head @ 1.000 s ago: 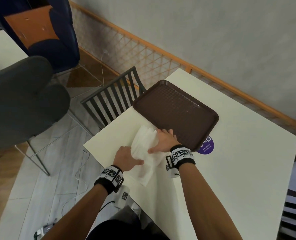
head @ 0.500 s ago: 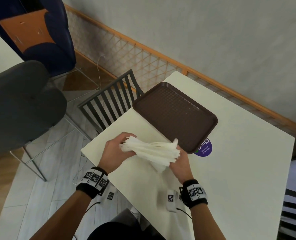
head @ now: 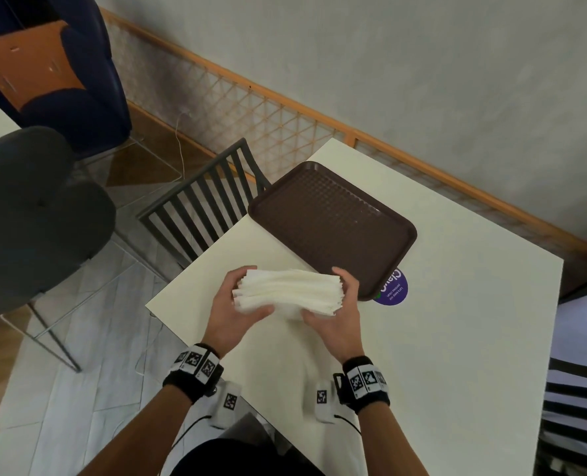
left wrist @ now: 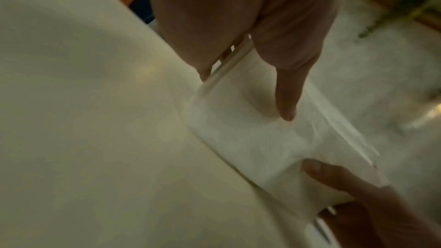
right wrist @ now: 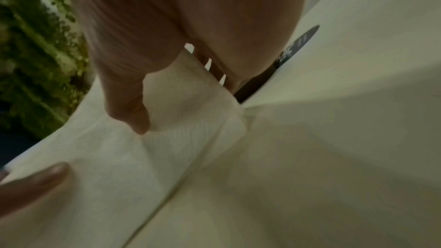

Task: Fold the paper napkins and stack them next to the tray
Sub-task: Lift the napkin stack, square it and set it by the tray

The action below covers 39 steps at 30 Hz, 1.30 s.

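Observation:
A thick stack of white paper napkins (head: 288,292) is held on edge above the cream table (head: 456,338), just in front of the brown tray's (head: 333,225) near corner. My left hand (head: 232,304) grips the stack's left end, thumb on the near face. My right hand (head: 340,314) grips its right end, fingers wrapped over the far side. In the left wrist view the napkin stack (left wrist: 274,139) lies under my left thumb, with the right hand's thumb at its far end. In the right wrist view the napkin stack (right wrist: 171,139) is pinched under my right thumb.
A purple round sticker (head: 393,290) lies on the table beside the tray. A dark slatted chair (head: 202,204) stands at the table's far left edge. A grey padded chair (head: 34,207) stands on the floor to the left. The railing and wall run behind the table.
The napkins lay flat on the table under both hands; both hands have gathered them, lifted them and squared them into one neat upright stack held between them.

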Motion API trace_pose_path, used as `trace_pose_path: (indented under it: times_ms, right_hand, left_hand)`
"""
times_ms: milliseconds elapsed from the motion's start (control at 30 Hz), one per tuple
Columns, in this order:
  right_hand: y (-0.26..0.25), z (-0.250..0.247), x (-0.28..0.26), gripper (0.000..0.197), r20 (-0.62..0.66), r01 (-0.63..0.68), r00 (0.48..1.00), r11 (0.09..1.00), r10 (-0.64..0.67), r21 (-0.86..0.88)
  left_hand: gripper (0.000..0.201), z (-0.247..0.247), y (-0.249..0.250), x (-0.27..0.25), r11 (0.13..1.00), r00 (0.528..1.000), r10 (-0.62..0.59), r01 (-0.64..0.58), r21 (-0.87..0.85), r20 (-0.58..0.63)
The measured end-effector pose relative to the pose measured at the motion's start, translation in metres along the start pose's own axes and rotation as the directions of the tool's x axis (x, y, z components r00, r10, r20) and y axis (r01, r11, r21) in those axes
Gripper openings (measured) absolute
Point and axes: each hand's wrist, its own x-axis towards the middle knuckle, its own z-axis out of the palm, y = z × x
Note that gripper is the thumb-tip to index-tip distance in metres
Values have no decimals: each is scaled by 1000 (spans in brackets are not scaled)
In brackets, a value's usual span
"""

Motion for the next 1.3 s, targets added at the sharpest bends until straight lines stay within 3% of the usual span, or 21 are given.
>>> trace_pose_path:
  times_ms: [100, 167, 233, 333, 367, 433, 567, 633, 667, 733, 800, 867, 933, 967, 1033, 1100, 1200, 1300]
  right_hand:
    - [1, -11, -2, 111, 36, 55, 998, 994, -51, -97]
    - [0, -11, 2, 112, 76, 140, 989, 972, -127, -189]
    - [-3, -9, 6, 107, 135, 263, 964, 912, -231, -316]
    - [-6, -12, 6, 99, 259, 392, 919, 756, -297, -525]
    - [-6, -15, 6, 96, 282, 410, 912, 689, -298, -598]
    - [-9, -18, 7, 93, 289, 418, 907, 576, -306, -702]
    - [-30, 2, 13, 96, 404, 513, 852, 374, -334, -773]
    - [-40, 15, 18, 79, 467, 536, 842, 319, -272, -781]
    - [-45, 18, 22, 62, 474, 526, 851, 338, -227, -781]
    - [-55, 14, 31, 38, 419, 433, 895, 529, -154, -730]
    - [-62, 4, 35, 38, 348, 275, 932, 818, -98, -505]
    - [-65, 0, 32, 45, 279, 119, 958, 974, -62, -193]
    - [-62, 3, 25, 48, 247, -20, 969, 998, 3, 66]
    - [-58, 6, 21, 50, 231, -53, 973, 989, 20, 138]
    - [-46, 14, 16, 53, 172, -80, 984, 976, 45, 201]
    - [-40, 21, 12, 52, 99, -68, 994, 976, 49, 205]
    - [-36, 25, 7, 49, 23, 4, 1000, 981, -8, 194]
    - [-33, 23, 7, 63, 17, 5, 1000, 979, -9, 204]
  left_hand:
    - [105, -12, 3, 5, 974, 992, 44, -68, 214, 114]
    - [111, -11, 10, 7, 906, 975, 73, -152, 394, 209]
    - [112, -7, 14, 10, 763, 946, 101, -272, 586, 308]
    - [101, -8, 10, 16, 417, 907, 145, -418, 807, 395]
    - [90, -10, 7, 17, 350, 901, 155, -435, 830, 406]
    - [67, -14, 2, 20, 309, 891, 174, -453, 836, 419]
    - [37, -12, 9, 26, 357, 875, 164, -484, 799, 456]
    - [27, -6, 18, 28, 396, 869, 227, -495, 774, 440]
    - [26, -4, 24, 28, 455, 880, 275, -473, 754, 387]
    - [43, -3, 40, 26, 658, 927, 319, -365, 658, 195]
    - [74, -3, 52, 21, 852, 964, 263, -248, 461, 33]
    - [99, 2, 58, 17, 970, 989, 149, -148, 195, 13]
    - [101, 12, 58, 12, 1000, 998, 22, -23, 21, 67]
    - [92, 17, 57, 10, 1000, 996, -6, 4, 26, 90]
    - [63, 28, 54, 9, 992, 992, 38, -51, 111, 123]
    - [49, 39, 52, 5, 987, 983, 92, -111, 112, 158]
    - [55, 48, 46, 1, 996, 986, 72, -78, 34, 148]
    - [76, 45, 25, 2, 998, 990, 25, -31, 47, 140]
